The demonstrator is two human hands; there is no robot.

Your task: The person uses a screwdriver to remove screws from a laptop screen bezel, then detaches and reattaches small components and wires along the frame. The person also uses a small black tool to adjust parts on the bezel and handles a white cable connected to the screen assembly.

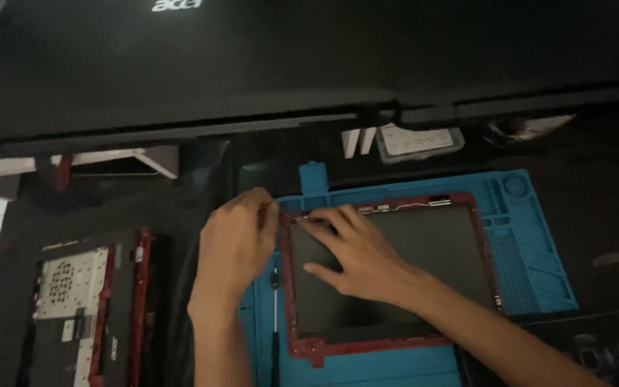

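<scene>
dark flat laptop screen panel in a red plastic frame [395, 272]: laid on a blue silicone work mat [531, 265] upon the dark surface [610, 215]. left hand [234, 244]: fingers pinched narrow on a thin wire [291, 213] at the frame's upper left corner. right hand [356, 254]: spread flat, pressed on the panel. thin black screwdriver [275, 315]: placed beside the frame. red-edged laptop base [87, 308]: set well apart, left.

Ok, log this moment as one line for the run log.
left hand: pinching thin wire | right hand: flat on screen panel | panel: red frame, on blue mat
</scene>
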